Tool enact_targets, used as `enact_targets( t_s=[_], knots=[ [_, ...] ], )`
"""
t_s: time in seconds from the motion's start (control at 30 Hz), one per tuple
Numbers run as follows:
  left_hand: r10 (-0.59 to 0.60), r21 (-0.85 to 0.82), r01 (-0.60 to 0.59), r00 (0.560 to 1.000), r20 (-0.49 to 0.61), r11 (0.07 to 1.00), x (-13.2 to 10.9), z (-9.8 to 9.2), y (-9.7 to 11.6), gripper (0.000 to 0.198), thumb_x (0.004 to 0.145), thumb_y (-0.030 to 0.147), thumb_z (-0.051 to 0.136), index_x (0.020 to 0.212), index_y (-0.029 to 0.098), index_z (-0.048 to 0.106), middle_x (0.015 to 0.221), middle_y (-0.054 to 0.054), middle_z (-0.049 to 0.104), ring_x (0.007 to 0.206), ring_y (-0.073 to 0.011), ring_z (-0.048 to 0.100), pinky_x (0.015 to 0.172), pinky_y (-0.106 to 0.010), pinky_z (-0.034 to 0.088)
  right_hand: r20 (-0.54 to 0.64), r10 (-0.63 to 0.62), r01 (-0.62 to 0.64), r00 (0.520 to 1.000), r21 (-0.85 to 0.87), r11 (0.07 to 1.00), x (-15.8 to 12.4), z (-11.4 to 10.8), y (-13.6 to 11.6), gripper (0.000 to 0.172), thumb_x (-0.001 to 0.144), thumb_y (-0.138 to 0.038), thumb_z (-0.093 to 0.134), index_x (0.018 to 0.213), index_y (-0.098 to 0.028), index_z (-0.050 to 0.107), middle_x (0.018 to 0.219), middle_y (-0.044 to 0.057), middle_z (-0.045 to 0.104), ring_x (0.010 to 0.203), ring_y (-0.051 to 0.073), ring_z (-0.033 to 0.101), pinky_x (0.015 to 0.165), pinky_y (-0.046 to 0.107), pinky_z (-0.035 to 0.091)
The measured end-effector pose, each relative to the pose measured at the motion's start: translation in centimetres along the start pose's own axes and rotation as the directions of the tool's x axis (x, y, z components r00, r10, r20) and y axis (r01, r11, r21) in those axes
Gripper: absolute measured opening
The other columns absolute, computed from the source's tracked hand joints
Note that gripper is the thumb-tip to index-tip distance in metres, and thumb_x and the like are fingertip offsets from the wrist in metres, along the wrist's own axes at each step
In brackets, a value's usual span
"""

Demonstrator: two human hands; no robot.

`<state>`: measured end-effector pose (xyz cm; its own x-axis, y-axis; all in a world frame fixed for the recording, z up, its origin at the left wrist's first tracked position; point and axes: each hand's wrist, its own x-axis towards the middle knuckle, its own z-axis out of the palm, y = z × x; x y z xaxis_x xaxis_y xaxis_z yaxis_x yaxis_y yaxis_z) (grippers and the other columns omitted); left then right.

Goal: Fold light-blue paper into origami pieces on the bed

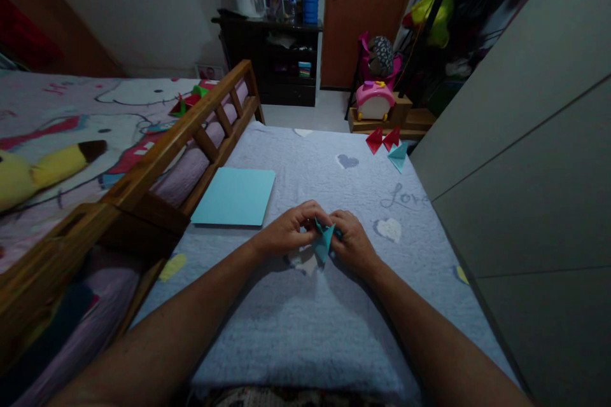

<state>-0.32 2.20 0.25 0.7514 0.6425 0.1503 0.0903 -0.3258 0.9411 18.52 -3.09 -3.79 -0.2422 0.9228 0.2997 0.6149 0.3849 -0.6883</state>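
Observation:
Between my two hands is a small folded piece of turquoise paper (323,243), with pointed flaps, held just over the bedspread. My left hand (294,227) pinches its left side between thumb and fingers. On the other side, my right hand (352,238) is closed on its right edge, and some of those fingers are hidden behind the paper. A stack of flat turquoise paper (233,197) lies to the left of my hands. Two red folded paper pieces (375,140) and a turquoise folded paper piece (398,156) rest at the far right corner.
The blue-grey bedspread (296,343) covers the surface before me. A wooden bed rail (176,133) runs along the left, with a second bed and a yellow plush toy (42,175) beyond. A pale cabinet (534,203) stands close on the right.

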Motion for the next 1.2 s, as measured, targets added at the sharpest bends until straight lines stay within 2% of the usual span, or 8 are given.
enact_targets(
  t_s=[0.17, 0.37, 0.53, 0.67, 0.8, 0.87, 1.0, 1.2],
  knots=[
    [-0.002, 0.030, 0.001, 0.999, 0.042, 1.000, 0.0, -0.1, 0.2, 0.026, 0.079, 0.015, 0.058, 0.103, 0.020, 0.066, 0.091, -0.001, 0.053, 0.086, -0.0148, 0.054, 0.079, -0.029, 0.045, -0.009, 0.000, 0.000, 1.000, -0.003, 1.000, 0.0, 0.0, -0.1, 0.022, 0.084, -0.012, 0.057, 0.099, -0.021, 0.070, 0.089, 0.005, 0.062, 0.087, 0.022, 0.053, 0.081, 0.036, 0.038],
    [-0.015, 0.015, 0.015, 0.999, 0.051, 1.000, 0.0, -0.2, 0.3, 0.006, 0.075, 0.014, 0.057, 0.078, 0.017, 0.061, 0.088, -0.001, 0.049, 0.083, -0.0146, 0.051, 0.077, -0.029, 0.044, 0.010, 0.013, -0.013, 1.000, 0.013, 1.000, 0.0, -0.2, -0.3, 0.021, 0.083, -0.011, 0.054, 0.094, -0.020, 0.070, 0.089, 0.006, 0.063, 0.088, 0.022, 0.054, 0.084, 0.037, 0.039],
    [0.021, 0.017, -0.020, 0.999, -0.029, 1.000, -0.2, -0.3, -0.6, 0.013, 0.068, 0.007, 0.055, 0.075, 0.018, 0.059, 0.094, -0.002, 0.052, 0.093, -0.0167, 0.053, 0.089, -0.032, 0.043, 0.019, 0.028, -0.028, 0.999, 0.022, 0.999, -0.1, -0.6, -0.4, 0.030, 0.076, -0.007, 0.050, 0.095, -0.019, 0.070, 0.092, 0.006, 0.063, 0.091, 0.022, 0.056, 0.086, 0.038, 0.040],
    [0.029, 0.069, -0.027, 0.999, -0.027, 0.997, -0.4, -0.8, -1.3, 0.018, 0.066, 0.003, 0.054, 0.074, 0.018, 0.060, 0.105, -0.005, 0.057, 0.101, -0.0183, 0.056, 0.094, -0.034, 0.043, 0.027, 0.065, -0.065, 0.998, 0.007, 0.998, -0.2, -1.0, -0.4, 0.026, 0.083, -0.010, 0.049, 0.094, -0.020, 0.071, 0.094, 0.006, 0.064, 0.093, 0.022, 0.056, 0.088, 0.038, 0.039],
    [0.028, 0.113, -0.032, 0.999, 0.043, 0.993, -0.6, -1.1, -2.0, 0.020, 0.066, 0.002, 0.051, 0.076, 0.018, 0.058, 0.099, -0.003, 0.063, 0.094, -0.0170, 0.059, 0.088, -0.033, 0.046, 0.009, 0.093, -0.093, 0.996, -0.020, 0.996, -0.2, -1.1, -0.2, 0.016, 0.089, -0.018, 0.055, 0.089, -0.020, 0.071, 0.093, 0.007, 0.064, 0.092, 0.022, 0.056, 0.088, 0.039, 0.040],
    [0.046, 0.149, -0.056, 0.997, 0.068, 0.987, -0.6, -1.2, -2.2, 0.020, 0.067, 0.002, 0.051, 0.077, 0.018, 0.056, 0.097, -0.003, 0.063, 0.091, -0.0162, 0.060, 0.086, -0.032, 0.046, 0.017, 0.089, -0.088, 0.996, -0.036, 0.995, -0.3, -1.0, -0.2, 0.015, 0.086, -0.015, 0.057, 0.089, -0.020, 0.070, 0.094, 0.007, 0.064, 0.094, 0.022, 0.056, 0.088, 0.039, 0.040],
    [0.086, 0.301, -0.115, 0.990, 0.107, 0.947, -0.7, -1.1, -1.9, 0.020, 0.070, 0.001, 0.050, 0.079, 0.019, 0.053, 0.097, -0.003, 0.063, 0.091, -0.0167, 0.059, 0.085, -0.031, 0.045, 0.050, 0.057, -0.054, 0.997, -0.070, 0.996, -0.5, -1.0, -0.1, 0.027, 0.077, -0.005, 0.056, 0.094, -0.021, 0.070, 0.099, 0.006, 0.064, 0.098, 0.023, 0.054, 0.090, 0.040, 0.038],
    [0.085, 0.518, -0.162, 0.982, 0.170, 0.840, -0.8, -0.6, -0.8, 0.020, 0.075, 0.003, 0.053, 0.087, 0.020, 0.055, 0.098, -0.005, 0.064, 0.095, -0.0201, 0.059, 0.087, -0.033, 0.046, 0.063, 0.027, -0.019, 0.998, -0.130, 0.991, -0.7, -0.9, 0.0, 0.025, 0.080, -0.005, 0.059, 0.097, -0.021, 0.070, 0.102, 0.007, 0.064, 0.099, 0.023, 0.053, 0.090, 0.040, 0.038]
  ],
)
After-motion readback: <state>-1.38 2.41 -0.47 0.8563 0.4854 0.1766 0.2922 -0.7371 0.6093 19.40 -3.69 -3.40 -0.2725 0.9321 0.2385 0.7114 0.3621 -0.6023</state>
